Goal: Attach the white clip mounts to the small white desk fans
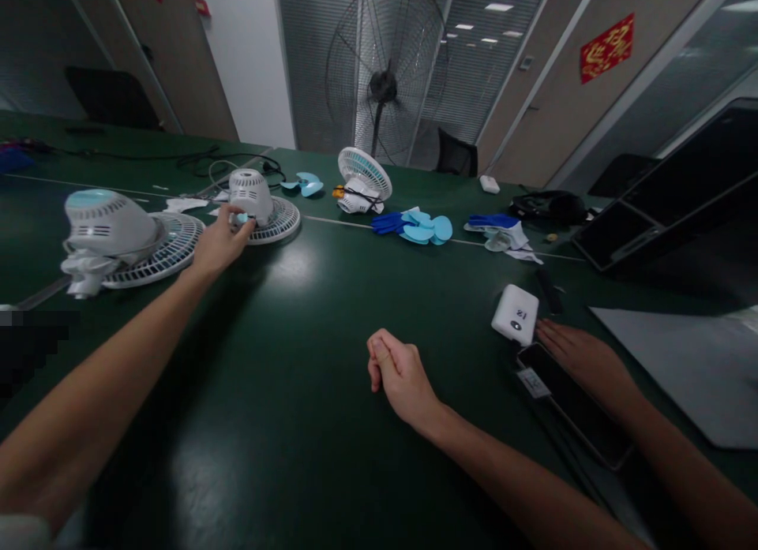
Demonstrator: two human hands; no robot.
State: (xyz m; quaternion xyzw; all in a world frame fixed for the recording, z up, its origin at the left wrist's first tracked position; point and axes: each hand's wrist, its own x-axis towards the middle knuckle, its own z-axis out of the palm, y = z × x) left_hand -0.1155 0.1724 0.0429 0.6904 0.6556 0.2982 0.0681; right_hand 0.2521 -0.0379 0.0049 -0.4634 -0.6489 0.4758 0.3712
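Note:
My left hand [220, 241] reaches to a small white fan [249, 193] lying face down on its round grille. Its thumb and fingers close round a small light-blue piece [241, 218] at the fan's side; whether that piece is fixed to the fan I cannot tell. Left of this hand lies a larger white fan [112, 226] with a light-blue end, also grille down. My right hand [403, 372] is curled closed above the green table [308, 313]. Anything inside its fingers is hidden.
Beyond are light-blue fan blades [306, 185], a tilted small fan [362, 181] and blue gloves [388, 222] beside more blades [427, 227]. At right, another person's hand [577, 349] rests by a white box [515, 314] and a black phone [574, 404]. A dark monitor [681, 187] stands behind.

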